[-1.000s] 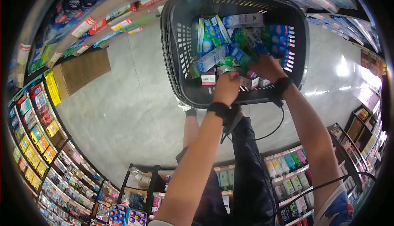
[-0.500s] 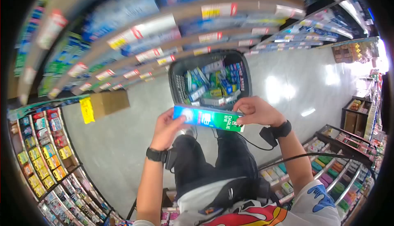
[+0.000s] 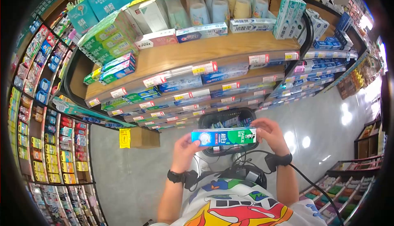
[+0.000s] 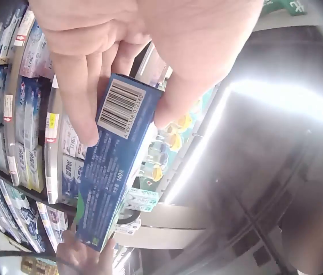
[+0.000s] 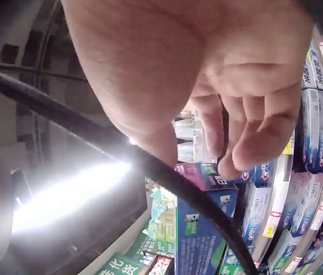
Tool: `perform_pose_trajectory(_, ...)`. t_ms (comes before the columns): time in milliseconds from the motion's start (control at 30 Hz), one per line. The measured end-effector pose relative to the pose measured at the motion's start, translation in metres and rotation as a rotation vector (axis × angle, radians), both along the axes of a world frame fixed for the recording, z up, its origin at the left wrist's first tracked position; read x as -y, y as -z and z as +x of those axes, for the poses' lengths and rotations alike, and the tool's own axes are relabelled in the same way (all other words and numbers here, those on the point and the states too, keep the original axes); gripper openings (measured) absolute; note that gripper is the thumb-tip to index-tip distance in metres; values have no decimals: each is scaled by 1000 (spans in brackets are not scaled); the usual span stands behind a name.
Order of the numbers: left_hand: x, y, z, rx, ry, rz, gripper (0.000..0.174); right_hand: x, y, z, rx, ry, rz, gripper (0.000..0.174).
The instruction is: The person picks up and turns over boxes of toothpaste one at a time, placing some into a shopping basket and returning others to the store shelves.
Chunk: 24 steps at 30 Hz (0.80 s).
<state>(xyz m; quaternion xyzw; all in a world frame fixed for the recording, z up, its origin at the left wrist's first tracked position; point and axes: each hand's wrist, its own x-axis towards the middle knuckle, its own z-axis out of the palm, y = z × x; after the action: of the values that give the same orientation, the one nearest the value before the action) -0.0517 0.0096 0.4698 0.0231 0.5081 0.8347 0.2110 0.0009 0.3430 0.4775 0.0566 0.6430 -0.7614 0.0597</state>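
Observation:
A long blue and green toothpaste box (image 3: 223,137) lies level across both hands in front of the body, its printed face up in the head view. The left hand (image 3: 183,154) holds its blue end, thumb on the face; in the left wrist view the fingers and thumb grip either side of the barcode end (image 4: 121,109). At the green end, the right hand (image 3: 273,137) pinches the box between thumb and fingers. A black shopping basket (image 3: 232,113) stands on the floor behind and below the box, which partly hides it. More toothpaste boxes (image 3: 221,124) show inside.
Ahead rises a wooden shelf (image 3: 184,57) with toothpaste boxes, price tags and several capped bottles (image 3: 219,4) on top. A cardboard box (image 3: 145,139) and a yellow packet (image 3: 124,138) are on the floor at left. A black cable (image 3: 316,189) trails from the right wrist.
Both hands were down in the basket, then came up with the toothpaste box held between them. The head view has lifted, so the shelf top now shows and the basket looks smaller.

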Motion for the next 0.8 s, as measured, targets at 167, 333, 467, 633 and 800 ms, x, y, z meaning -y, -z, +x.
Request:
perform_pose_trajectory(167,5,10,16,33,-72,31,42,6,-8,-1,114,-54,-8,45)
perform_pose_trajectory(333,8,10,25,-99,-82,-97,52,14,-4,-12,-61,-45,-94,49)
perform_pose_trajectory(467,16,3,20,-105,12,-188,49,15,-14,-26,-164,-88,-9,47)
perform_pose_trajectory(633,34,14,18,-82,187,-227,50,23,-16,-49,-154,-95,-27,43)
perform_pose_trajectory(800,23,1,20,-28,403,-106,63,72,-71,-84,-189,-234,-22,42)
